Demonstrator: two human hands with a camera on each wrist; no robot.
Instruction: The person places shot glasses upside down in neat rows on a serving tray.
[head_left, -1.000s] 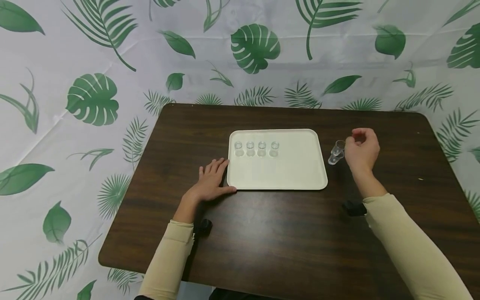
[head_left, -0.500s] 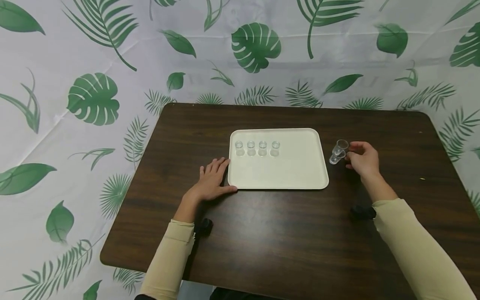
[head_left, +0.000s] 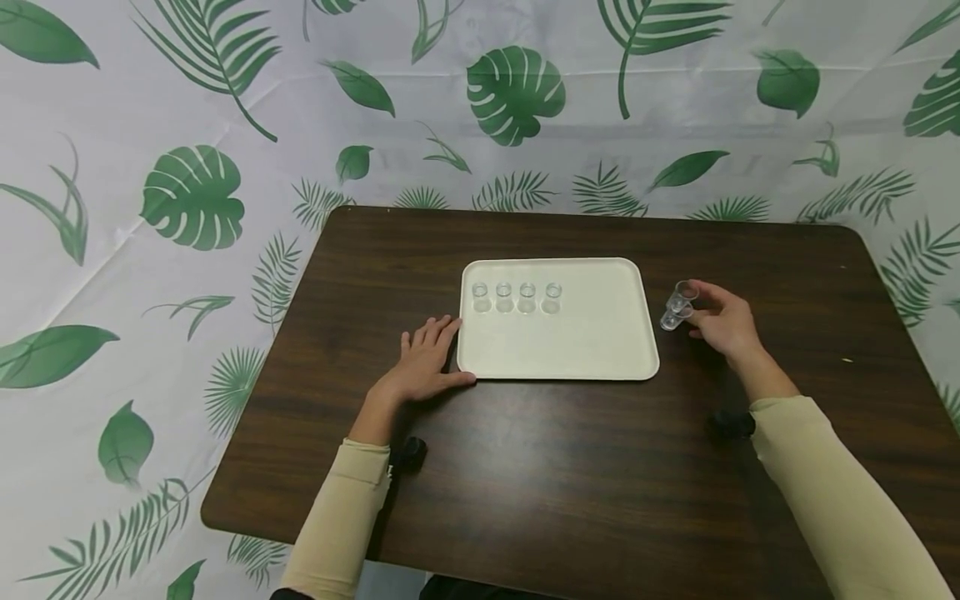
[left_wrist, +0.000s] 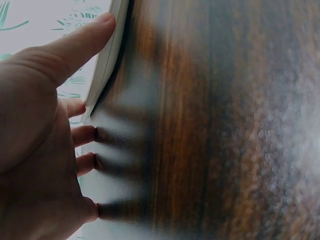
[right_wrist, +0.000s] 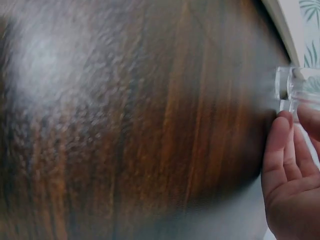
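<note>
Left hand (head_left: 416,367) lay spread wide against a white tray (head_left: 570,358) mid-frame, right hand (head_left: 729,323) was at clear cups (head_left: 675,313) right of centre, whether gripping could not be told.

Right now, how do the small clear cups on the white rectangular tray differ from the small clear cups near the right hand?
The tray cups number four, in a row; the side cups are two, close together. The tray cups stand on the white rectangular tray; the side cups are right of it. No hand touches the tray cups, while the right hand is at the side cups. Both sets are small and see-through.
</note>
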